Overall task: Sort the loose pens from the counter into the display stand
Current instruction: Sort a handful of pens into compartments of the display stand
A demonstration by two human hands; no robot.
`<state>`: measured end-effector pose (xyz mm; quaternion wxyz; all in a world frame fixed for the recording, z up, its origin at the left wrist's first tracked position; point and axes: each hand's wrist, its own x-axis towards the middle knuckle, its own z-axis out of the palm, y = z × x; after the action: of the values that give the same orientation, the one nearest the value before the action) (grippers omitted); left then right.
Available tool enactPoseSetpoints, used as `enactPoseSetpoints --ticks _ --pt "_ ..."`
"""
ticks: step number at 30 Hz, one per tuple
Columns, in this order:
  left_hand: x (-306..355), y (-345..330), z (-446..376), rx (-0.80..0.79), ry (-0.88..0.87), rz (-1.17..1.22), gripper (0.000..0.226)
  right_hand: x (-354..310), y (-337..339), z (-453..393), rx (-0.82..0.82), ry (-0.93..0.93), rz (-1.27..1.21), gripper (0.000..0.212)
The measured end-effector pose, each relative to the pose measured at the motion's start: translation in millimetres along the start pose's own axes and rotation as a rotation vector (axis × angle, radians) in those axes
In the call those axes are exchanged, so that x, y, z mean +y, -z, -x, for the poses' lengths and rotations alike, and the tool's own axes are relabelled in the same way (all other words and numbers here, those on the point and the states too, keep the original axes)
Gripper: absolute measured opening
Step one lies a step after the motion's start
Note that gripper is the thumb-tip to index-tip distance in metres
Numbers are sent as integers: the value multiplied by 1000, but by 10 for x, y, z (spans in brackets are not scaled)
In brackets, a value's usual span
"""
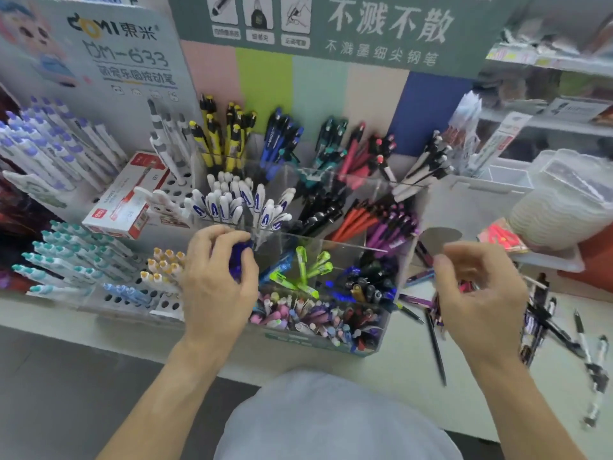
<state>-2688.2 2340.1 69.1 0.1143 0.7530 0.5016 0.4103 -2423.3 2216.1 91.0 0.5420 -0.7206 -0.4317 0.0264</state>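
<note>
Over on the far left we see rows of white pens with purple caps (49, 141) standing in a holed rack, and below them teal-capped pens (73, 257). A red and white box (127, 197) lies between those rows and the clear display stand (331, 240).

Now our left hand (215, 280) is up at the stand's left edge, fingers curled round a blue pen (239, 260); we are gripping it right beside the compartment of white pens with blue lettering (245, 204). Its tip end is hidden by the hand, so we cannot tell whether it is already inside a compartment.

Moving across the stand, we have yellow pens (225, 134) at the back, then blue pens (282, 141), teal ones and red ones. In the middle rows sit orange pens (355, 220) and purple pens (391, 227), with lime green pens (308, 267) nearer us, and pastel pens (298, 313) fill the front compartment.

To the right of the stand our right hand (481, 300) hovers above the counter (381, 366), fingers curled round a bunch of dark and pink pens (439, 313) that hang down from the palm. It is blurred, so we cannot count them.

Further right, loose black pens (550, 323) lie scattered on the counter, just beside the right hand and well apart from the left. At the far right a stack of clear plastic tubs (564, 207) sits on a tray.
</note>
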Motion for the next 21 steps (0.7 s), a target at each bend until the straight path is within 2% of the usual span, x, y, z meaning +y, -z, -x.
enactPoseSetpoints --ticks 1,3,5,7,9,11,12,15,17,19,21 --pt "190 19 15 -36 3 116 14 161 106 55 14 -78 29 17" --pt "563 -22 93 -229 37 320 14 500 307 148 -24 -261 112 13" --pt "861 -177 227 -482 31 420 14 914 482 270 -175 -503 276 4" --pt "1085 -396 369 -696 20 440 14 1347 577 477 -393 -692 503 24" --pt "1275 -631 508 -842 27 430 11 1633 548 717 -562 -809 602 43" --pt "1450 -876 655 -963 35 374 10 1767 443 934 -614 -840 577 50" --pt "1511 -1018 727 -1008 31 332 11 1806 386 1009 -613 -824 537 47" --pt "1571 -1545 941 -1087 40 181 14 1886 325 1075 -574 -792 423 23" --pt "1547 -1918 1049 -1069 45 46 19 1890 436 1011 -610 -837 395 16" --pt "1509 -2242 1109 -1001 145 7 23 1875 680 940 -625 -930 312 12" --pt "1456 -2524 1122 -897 347 17 24 1877 1018 908 -586 -1043 172 8"
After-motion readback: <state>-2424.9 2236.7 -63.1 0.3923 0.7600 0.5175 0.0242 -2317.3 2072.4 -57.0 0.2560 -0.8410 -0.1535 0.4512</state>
